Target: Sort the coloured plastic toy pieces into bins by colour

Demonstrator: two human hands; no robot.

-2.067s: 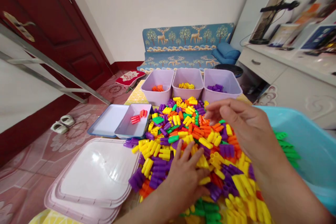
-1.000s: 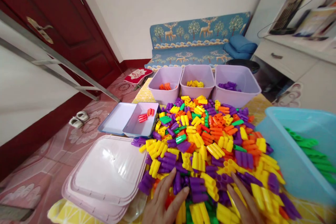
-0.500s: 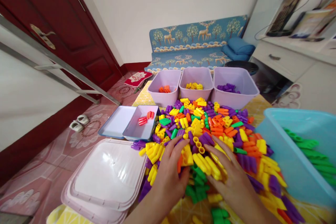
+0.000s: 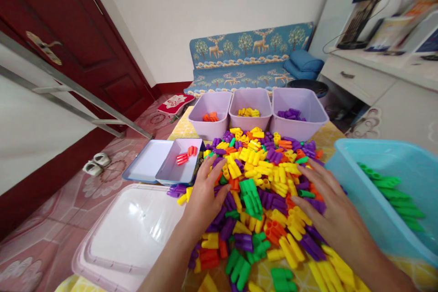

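Observation:
A wide pile of bullet-shaped plastic building pieces (image 4: 255,159) in yellow, purple, orange and green spreads over the table. On its left side rests my left hand (image 4: 208,191), fingers apart over purple and yellow pieces. My right hand (image 4: 330,200) is spread over the right side, close to orange and yellow pieces. Neither hand appears to grip anything, though some fingertips are partly hidden among the pieces. Between the hands lies a green piece (image 4: 251,197) on top of the pile. Several more green pieces (image 4: 238,268) lie nearer to me.
Three lilac bins (image 4: 251,121) at the back hold orange, yellow and purple pieces. A blue tub (image 4: 345,169) with green pieces stands at right. At left are a small box (image 4: 164,174) with red pieces and stacked lids (image 4: 133,226). Behind stands a patterned sofa (image 4: 236,73).
My hands have moved apart, left hand to the left and right hand to the right. The pile between them has been spread, and a green piece now shows on top.

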